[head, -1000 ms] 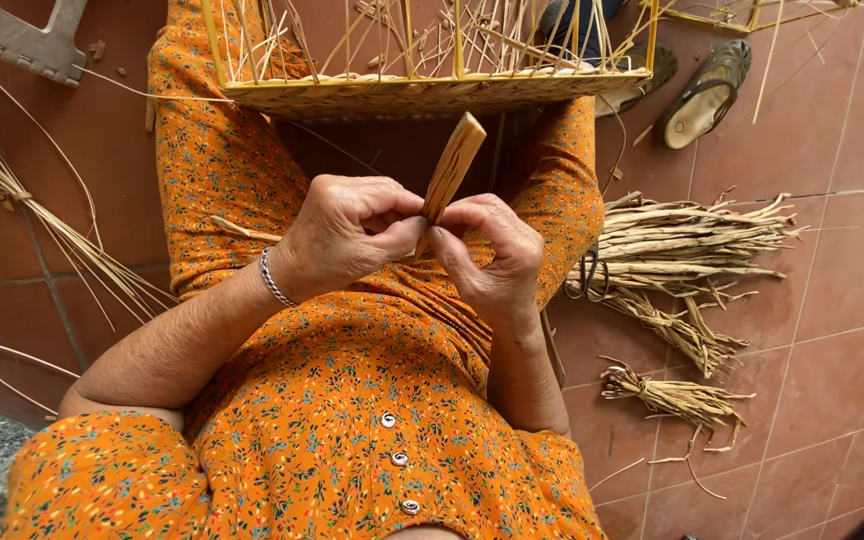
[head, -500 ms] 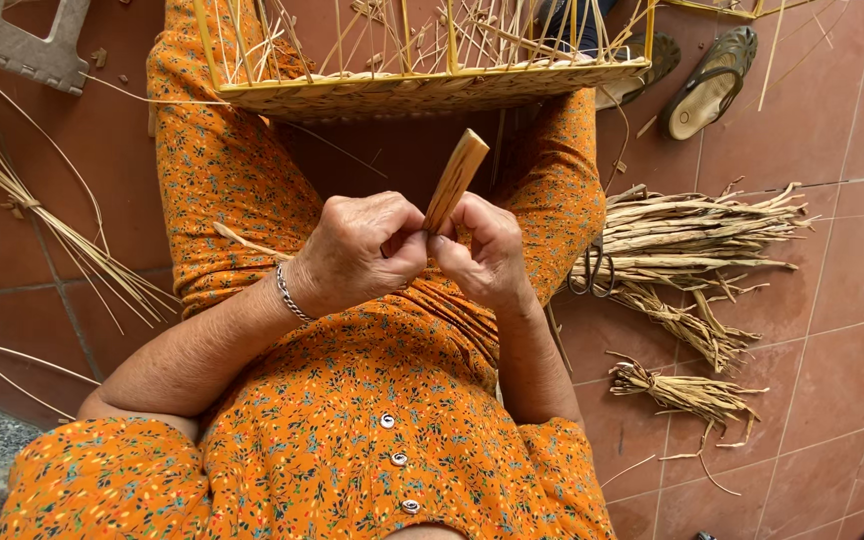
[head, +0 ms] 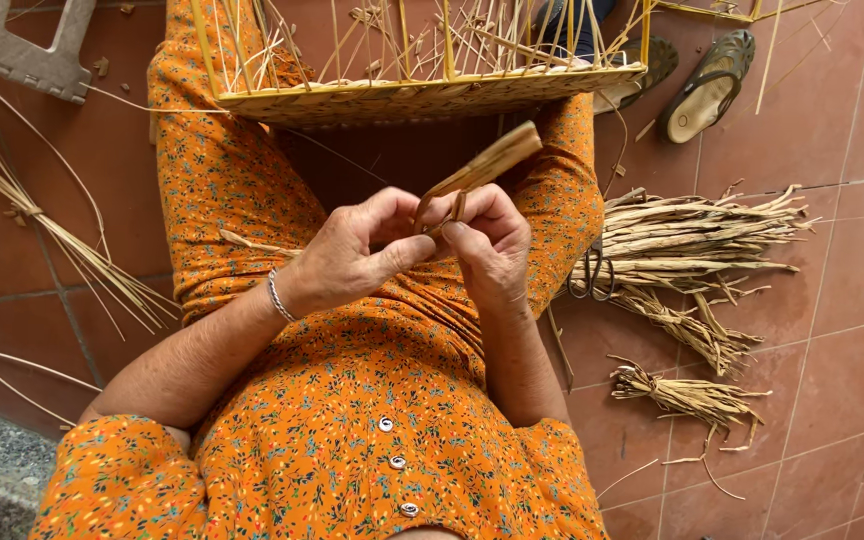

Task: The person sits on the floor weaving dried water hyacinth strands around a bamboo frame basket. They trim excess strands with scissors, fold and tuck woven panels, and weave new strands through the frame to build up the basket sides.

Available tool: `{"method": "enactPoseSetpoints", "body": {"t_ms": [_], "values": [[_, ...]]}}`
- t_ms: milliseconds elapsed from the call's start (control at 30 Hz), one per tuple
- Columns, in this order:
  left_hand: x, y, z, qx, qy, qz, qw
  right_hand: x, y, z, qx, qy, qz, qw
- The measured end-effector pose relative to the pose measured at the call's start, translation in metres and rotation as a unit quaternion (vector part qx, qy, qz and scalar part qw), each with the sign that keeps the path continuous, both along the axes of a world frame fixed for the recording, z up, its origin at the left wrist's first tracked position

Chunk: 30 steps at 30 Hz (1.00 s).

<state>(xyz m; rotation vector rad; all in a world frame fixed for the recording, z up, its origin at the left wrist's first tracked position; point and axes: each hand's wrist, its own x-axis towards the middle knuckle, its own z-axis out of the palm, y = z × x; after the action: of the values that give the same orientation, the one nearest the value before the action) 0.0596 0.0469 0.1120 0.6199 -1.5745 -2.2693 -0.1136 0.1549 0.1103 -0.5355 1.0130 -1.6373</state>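
My left hand [head: 357, 250] and my right hand [head: 492, 245] meet above my lap, both pinching a dried, tan fibre strip [head: 482, 165] that sticks up and to the right from between my fingers. A silver bracelet sits on my left wrist. Just beyond my hands, a half-woven basket [head: 422, 95] with upright yellow stakes rests across my knees. I am sitting on the floor in an orange flowered dress.
A heap of dried fibre strips [head: 687, 245] lies on the red tiled floor at my right, with a smaller tied bundle [head: 687, 395] nearer me and dark scissors [head: 592, 275] by my knee. Thin reeds [head: 62, 240] fan out at left. Sandals [head: 702, 85] lie top right.
My hands have shifted slightly and the strip has tilted lower toward the right, its end now split between my fingers.
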Motion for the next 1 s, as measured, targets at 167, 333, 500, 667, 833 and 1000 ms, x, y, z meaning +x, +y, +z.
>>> {"method": "enactPoseSetpoints", "body": {"t_ms": [167,333,500,667,833,1000], "values": [[-0.006,0.007,-0.012,0.096,-0.023,-0.02,0.995,-0.001,0.003,-0.006,-0.048,-0.163,-0.019,0.985],[-0.001,0.009,-0.016,0.034,-0.081,-0.041,0.995,-0.02,0.017,-0.008,-0.109,-0.371,-0.049,0.921],[0.007,0.009,-0.01,0.114,-0.085,-0.038,0.989,-0.099,0.019,0.014,-0.231,-0.299,-0.236,0.896],[0.002,0.004,-0.006,0.193,-0.085,-0.014,0.977,-0.103,0.029,0.014,-0.096,-0.041,-0.199,0.974],[-0.019,0.007,-0.005,0.198,-0.047,-0.051,0.978,-0.04,0.016,-0.009,0.053,0.097,-0.041,0.993],[-0.028,0.008,0.002,0.206,-0.054,-0.12,0.97,-0.017,0.017,-0.002,0.087,0.164,-0.092,0.978]]}}
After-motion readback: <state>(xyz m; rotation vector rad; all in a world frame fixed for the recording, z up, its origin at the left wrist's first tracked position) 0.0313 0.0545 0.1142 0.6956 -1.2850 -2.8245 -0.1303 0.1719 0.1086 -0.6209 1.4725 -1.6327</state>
